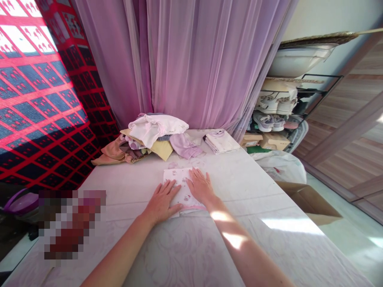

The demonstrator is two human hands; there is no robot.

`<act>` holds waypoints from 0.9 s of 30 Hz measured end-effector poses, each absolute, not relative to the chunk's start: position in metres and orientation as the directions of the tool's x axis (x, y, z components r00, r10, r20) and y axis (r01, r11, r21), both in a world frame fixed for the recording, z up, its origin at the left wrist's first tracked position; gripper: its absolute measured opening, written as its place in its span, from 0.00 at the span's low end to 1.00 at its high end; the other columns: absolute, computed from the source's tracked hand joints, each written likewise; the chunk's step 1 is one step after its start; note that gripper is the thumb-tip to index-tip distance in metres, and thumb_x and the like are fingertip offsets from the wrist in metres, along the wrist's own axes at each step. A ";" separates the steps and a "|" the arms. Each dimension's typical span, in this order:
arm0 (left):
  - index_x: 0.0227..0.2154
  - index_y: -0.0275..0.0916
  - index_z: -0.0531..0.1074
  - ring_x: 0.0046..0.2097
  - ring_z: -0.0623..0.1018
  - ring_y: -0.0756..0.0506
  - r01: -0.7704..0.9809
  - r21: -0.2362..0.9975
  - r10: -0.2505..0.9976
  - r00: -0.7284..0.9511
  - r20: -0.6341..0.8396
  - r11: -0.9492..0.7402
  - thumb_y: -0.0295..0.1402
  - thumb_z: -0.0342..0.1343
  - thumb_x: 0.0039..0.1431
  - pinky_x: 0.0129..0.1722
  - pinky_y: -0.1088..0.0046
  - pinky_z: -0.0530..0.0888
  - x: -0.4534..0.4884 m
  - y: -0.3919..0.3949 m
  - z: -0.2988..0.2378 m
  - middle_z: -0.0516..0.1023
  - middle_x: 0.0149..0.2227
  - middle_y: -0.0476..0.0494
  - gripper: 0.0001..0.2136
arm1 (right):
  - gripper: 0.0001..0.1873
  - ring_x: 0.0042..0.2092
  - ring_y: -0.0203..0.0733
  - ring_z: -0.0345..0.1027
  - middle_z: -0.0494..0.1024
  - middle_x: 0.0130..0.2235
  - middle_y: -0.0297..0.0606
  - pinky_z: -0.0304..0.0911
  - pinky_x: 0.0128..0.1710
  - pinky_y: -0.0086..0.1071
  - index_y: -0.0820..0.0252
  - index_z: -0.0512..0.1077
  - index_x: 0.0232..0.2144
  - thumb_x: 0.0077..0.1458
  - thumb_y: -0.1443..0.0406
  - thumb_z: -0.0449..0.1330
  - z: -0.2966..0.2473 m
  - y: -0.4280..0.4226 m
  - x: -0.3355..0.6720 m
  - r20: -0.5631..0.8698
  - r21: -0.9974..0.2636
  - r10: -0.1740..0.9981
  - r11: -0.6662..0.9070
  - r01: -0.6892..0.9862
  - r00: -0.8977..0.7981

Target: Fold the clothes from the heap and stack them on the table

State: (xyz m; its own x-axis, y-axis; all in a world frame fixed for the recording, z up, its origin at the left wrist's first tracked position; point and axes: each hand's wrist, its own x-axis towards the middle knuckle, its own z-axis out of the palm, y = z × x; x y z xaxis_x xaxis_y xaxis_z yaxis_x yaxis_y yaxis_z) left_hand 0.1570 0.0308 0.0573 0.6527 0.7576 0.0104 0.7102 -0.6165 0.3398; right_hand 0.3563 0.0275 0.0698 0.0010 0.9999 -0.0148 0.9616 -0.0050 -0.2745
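Observation:
A small folded white garment with a pink print (pixel 178 178) lies flat on the white-covered bed (pixel 239 187). My left hand (pixel 160 200) rests on its left half with fingers stretched out flat. My right hand (pixel 201 185) presses flat on its right half, fingers spread. Both hands lie open on the cloth and grip nothing. Pink trim shows at the garment's near edge under my right wrist.
A heap of unfolded clothes (pixel 149 139) sits at the bed's far end beside a folded white stack (pixel 222 141). Purple curtains (pixel 194 59) hang behind. A shoe rack (pixel 278 107), a plastic bag (pixel 281 165) and a cardboard box (pixel 308 201) stand to the right.

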 end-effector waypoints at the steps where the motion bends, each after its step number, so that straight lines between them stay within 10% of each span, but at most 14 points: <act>1: 0.64 0.46 0.55 0.69 0.48 0.36 0.710 0.340 0.756 0.655 0.006 -0.617 0.57 0.45 0.58 0.64 0.50 0.47 0.155 0.028 0.058 0.48 0.68 0.40 0.35 | 0.29 0.69 0.46 0.37 0.49 0.68 0.42 0.32 0.65 0.53 0.56 0.52 0.65 0.65 0.55 0.39 0.069 0.021 0.355 -0.003 -0.276 1.000 0.023 0.961 -0.025; 8: 0.58 0.45 0.66 0.66 0.56 0.36 0.621 0.580 0.805 0.583 0.105 -0.526 0.54 0.51 0.56 0.64 0.49 0.50 0.147 0.031 0.050 0.59 0.65 0.39 0.29 | 0.28 0.68 0.48 0.40 0.51 0.68 0.43 0.34 0.63 0.57 0.55 0.57 0.63 0.64 0.55 0.44 0.070 0.006 0.354 -0.071 -0.270 0.991 0.088 0.959 -0.111; 14: 0.44 0.39 0.74 0.57 0.71 0.40 -0.037 0.997 0.998 -0.011 0.067 -0.067 0.43 0.56 0.55 0.59 0.56 0.64 0.133 0.048 0.043 0.74 0.54 0.39 0.18 | 0.21 0.60 0.45 0.60 0.69 0.59 0.42 0.43 0.62 0.46 0.55 0.69 0.53 0.63 0.66 0.44 0.106 0.057 0.352 -0.018 -0.288 0.998 0.052 0.956 -0.060; 19: 0.43 0.41 0.74 0.54 0.74 0.43 -0.584 0.778 0.972 0.095 -0.217 0.231 0.36 0.51 0.60 0.57 0.57 0.69 0.110 0.056 0.052 0.75 0.53 0.41 0.12 | 0.23 0.56 0.44 0.65 0.72 0.56 0.37 0.57 0.55 0.34 0.52 0.71 0.53 0.55 0.70 0.54 0.111 0.105 0.350 -0.148 -0.336 0.978 0.090 0.937 -0.147; 27: 0.42 0.42 0.76 0.57 0.72 0.45 -0.736 0.602 0.951 0.231 -0.208 0.310 0.35 0.46 0.64 0.60 0.58 0.66 0.095 0.062 0.047 0.77 0.51 0.41 0.13 | 0.11 0.37 0.40 0.73 0.80 0.33 0.29 0.65 0.35 0.27 0.52 0.79 0.29 0.38 0.66 0.66 0.133 0.137 0.363 -0.383 -0.423 0.899 0.036 0.905 -0.215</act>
State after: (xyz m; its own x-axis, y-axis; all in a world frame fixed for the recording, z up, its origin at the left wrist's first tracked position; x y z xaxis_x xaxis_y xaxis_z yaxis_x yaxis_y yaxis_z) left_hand 0.0954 0.0621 0.0466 0.2307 0.9505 -0.2081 -0.7355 0.3104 0.6022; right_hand 0.3629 0.1372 0.1332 -0.2147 0.8985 -0.3828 0.9052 0.0359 -0.4234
